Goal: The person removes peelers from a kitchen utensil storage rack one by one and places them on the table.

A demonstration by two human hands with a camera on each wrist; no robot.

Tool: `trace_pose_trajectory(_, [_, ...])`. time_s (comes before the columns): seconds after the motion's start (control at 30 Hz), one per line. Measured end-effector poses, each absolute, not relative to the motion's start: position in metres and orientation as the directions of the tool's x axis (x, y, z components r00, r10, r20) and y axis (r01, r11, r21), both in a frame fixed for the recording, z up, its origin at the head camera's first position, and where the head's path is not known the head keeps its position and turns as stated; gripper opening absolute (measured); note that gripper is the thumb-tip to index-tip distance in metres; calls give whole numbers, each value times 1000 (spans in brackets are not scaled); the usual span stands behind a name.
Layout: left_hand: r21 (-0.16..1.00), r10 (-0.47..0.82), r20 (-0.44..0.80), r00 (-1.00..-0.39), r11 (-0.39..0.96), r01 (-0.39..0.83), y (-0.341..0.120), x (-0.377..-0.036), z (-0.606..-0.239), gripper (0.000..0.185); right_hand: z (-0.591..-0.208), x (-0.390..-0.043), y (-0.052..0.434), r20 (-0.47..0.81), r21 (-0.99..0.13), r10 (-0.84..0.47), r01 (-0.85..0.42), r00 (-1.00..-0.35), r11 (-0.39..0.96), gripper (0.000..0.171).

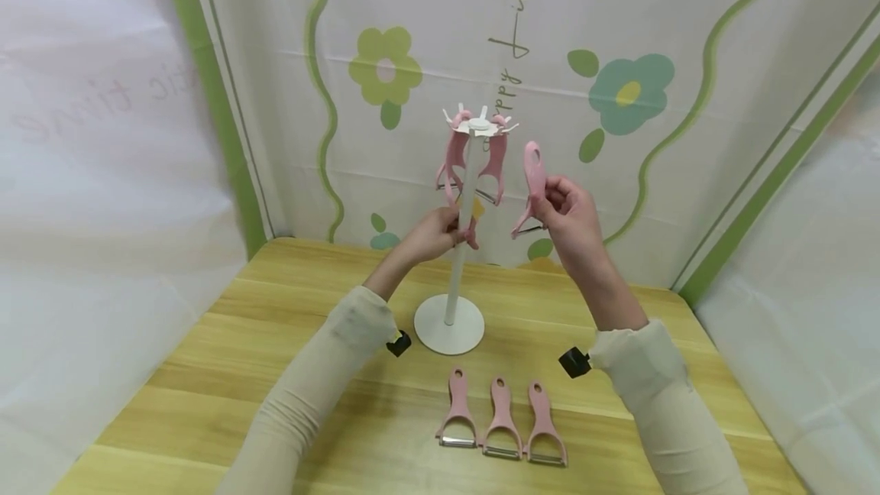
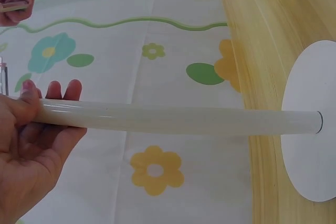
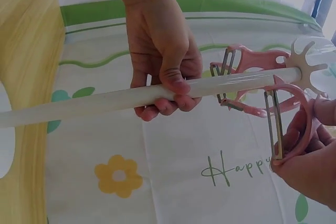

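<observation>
My left hand (image 1: 429,234) grips the upright pole (image 1: 455,281) of a white hanging stand, thumb and fingers around it below the hooks. My right hand (image 1: 576,220) pinches a pink peeler (image 1: 533,166) by its handle, to the right of the stand. That peeler is held with its hole end up and blade down, apart from the hooks in the head view. Pink peelers (image 1: 495,159) hang from the stand's hooked top (image 1: 479,125), partly overlapping, blades low. The right wrist view shows the left hand's fingers (image 3: 181,86) wrapped on the pole.
Three more pink peelers (image 1: 502,411) lie in a row on the wooden table (image 1: 371,418), blades toward the near edge. The stand's round white base (image 1: 433,331) rests behind them. A flower-printed curtain (image 1: 275,136) stands behind the table, with white sheets at both sides.
</observation>
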State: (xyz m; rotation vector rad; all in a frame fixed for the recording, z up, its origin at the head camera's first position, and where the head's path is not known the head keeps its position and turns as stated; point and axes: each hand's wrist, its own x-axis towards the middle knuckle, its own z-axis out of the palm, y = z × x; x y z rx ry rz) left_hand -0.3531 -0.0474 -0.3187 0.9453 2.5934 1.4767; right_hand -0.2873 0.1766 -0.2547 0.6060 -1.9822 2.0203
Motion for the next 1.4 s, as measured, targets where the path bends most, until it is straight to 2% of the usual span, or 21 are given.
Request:
trace_pose_trajectory(0.8, [793, 518, 283, -808, 347, 500, -45, -355, -319, 12, -299, -250, 210, 374, -926, -172, -377, -911, -19, 5])
trace_pose_trajectory(1.0, [789, 514, 285, -809, 353, 503, -45, -356, -319, 11, -311, -239, 220, 356, -924, -197, -375, -914, 70, 4])
trace_pose_trajectory(1.23, [791, 511, 284, -812, 354, 499, -46, -356, -321, 13, -326, -224, 230, 289, -939, -208, -319, -934, 130, 20])
trace_pose_trajectory(1.4, [804, 504, 281, -817, 342, 487, -47, -357, -323, 14, -338, -216, 239, 251, -947, -205, -284, -946, 151, 24])
